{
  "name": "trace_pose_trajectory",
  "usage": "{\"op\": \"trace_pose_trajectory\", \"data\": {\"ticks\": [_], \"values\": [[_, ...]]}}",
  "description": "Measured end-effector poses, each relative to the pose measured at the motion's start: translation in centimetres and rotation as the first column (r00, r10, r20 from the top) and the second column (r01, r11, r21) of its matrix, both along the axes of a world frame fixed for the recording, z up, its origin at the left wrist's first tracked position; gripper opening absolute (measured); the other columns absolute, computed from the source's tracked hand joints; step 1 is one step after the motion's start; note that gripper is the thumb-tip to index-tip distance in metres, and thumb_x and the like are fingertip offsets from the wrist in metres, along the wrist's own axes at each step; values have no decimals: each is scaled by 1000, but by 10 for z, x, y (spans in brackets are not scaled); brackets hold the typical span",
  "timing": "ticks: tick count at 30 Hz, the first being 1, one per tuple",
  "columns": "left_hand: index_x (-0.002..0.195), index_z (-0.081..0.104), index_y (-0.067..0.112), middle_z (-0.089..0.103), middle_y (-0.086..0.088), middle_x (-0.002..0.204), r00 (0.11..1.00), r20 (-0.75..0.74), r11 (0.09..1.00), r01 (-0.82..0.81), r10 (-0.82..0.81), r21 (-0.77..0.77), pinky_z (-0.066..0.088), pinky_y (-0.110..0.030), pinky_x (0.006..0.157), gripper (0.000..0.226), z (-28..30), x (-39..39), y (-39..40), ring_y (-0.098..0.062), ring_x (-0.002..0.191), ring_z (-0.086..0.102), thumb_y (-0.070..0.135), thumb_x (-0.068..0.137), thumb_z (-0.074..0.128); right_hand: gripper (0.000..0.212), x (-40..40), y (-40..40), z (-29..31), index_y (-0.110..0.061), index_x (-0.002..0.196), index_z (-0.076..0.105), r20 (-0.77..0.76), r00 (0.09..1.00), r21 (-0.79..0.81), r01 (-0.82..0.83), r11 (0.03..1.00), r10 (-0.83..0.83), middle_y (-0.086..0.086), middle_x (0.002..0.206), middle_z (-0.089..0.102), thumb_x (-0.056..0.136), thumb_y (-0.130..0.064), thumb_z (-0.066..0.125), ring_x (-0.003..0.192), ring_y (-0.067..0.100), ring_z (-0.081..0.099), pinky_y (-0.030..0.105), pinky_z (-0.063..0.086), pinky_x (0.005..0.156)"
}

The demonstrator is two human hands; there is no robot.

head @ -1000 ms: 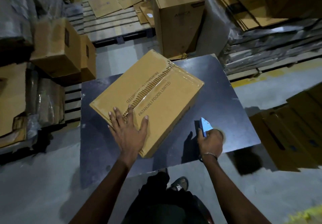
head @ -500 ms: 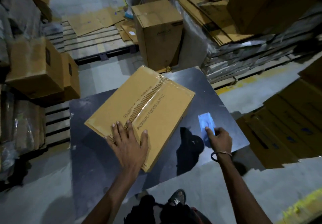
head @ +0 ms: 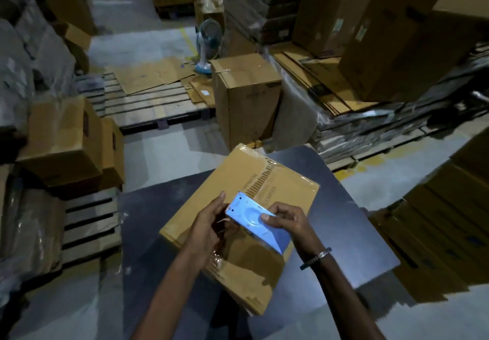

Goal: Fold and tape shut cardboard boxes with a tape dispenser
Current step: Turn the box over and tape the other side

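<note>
While the taped cardboard box (head: 238,223) lies flat on the dark table (head: 352,233), both hands meet just above its top face, holding the blue tape dispenser (head: 255,219) between them. The right hand (head: 287,220) grips the dispenser from the right, its thumb pressed on the round boss in the middle of the blue side plate and its fingers curled round the far edge. The left hand (head: 211,220) comes in from the left with its fingers curled at the dispenser's toothed front end; whether they pinch the tape or only touch the frame cannot be told, since the palm hides them. A metal bracelet (head: 316,257) sits on the right wrist. Clear tape runs along the box's centre seam, glossy over the printed lettering, and wraps over the far edge. The box lies skewed on the table, one corner pointing away from the person and its near corner reaching the table's near edge. Beyond the table stands an upright carton (head: 246,99) on the concrete floor, with a small blue pedestal fan (head: 207,43) just behind it and a wooden pallet (head: 148,106) strewn with flattened cardboard to the left. Stacked cartons (head: 66,138) stand at the left
</note>
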State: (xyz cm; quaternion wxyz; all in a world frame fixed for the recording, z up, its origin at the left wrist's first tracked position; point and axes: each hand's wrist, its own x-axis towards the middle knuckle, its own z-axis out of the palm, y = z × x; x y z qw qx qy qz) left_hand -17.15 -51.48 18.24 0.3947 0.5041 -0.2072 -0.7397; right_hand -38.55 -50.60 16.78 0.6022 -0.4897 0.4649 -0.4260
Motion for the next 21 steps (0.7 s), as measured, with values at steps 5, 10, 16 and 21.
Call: {"op": "trace_pose_trajectory", "data": {"ticks": [5, 10, 16, 21], "values": [[113, 79, 6, 77, -20, 118, 983, 178, 989, 66, -41, -135, 55, -40, 96, 26, -28, 53, -6, -30, 105, 72, 21, 103, 60, 36, 50, -10, -9, -3, 71, 56, 14, 999, 52, -33, 998, 32, -1, 64, 51, 83, -27, 80, 58, 14, 46, 24, 38, 65], [105, 81, 5, 72, -29, 121, 992, 130, 997, 3, 6, -73, 63, -38, 83, 20, -48, 87, -10, -26, 91, 75, 10, 99, 63, 32, 79, -17, -19, 0, 69, 57, 7, 999, 119, -52, 992, 51, 6, 66, 53, 83, -18, 79, 60, 18, 49, 25, 37, 62], [110, 83, 10, 77, -12, 110, 990, -81, 994, 113, -112, 4, 65, -35, 78, 35, -48, 123, -3, -21, 95, 73, 39, 90, 78, 33, 103, -14, -26, -6, 70, 63, -13, 998, 194, -65, 979, 69, 17, 74, 62, 71, -32, 83, 68, 23, 56, 28, 40, 61], [143, 57, -4, 73, -9, 93, 984, -150, 989, 113, -97, 96, 63, -28, 65, 76, -74, 128, 5, -13, 73, 69, 11, 75, 88, 48, 107, -13, -32, 8, 70, 51, 65, 996, 248, -76, 966, 61, 15, 71, 51, 73, -30, 80, 62, 21, 48, 28, 36, 56]]}}
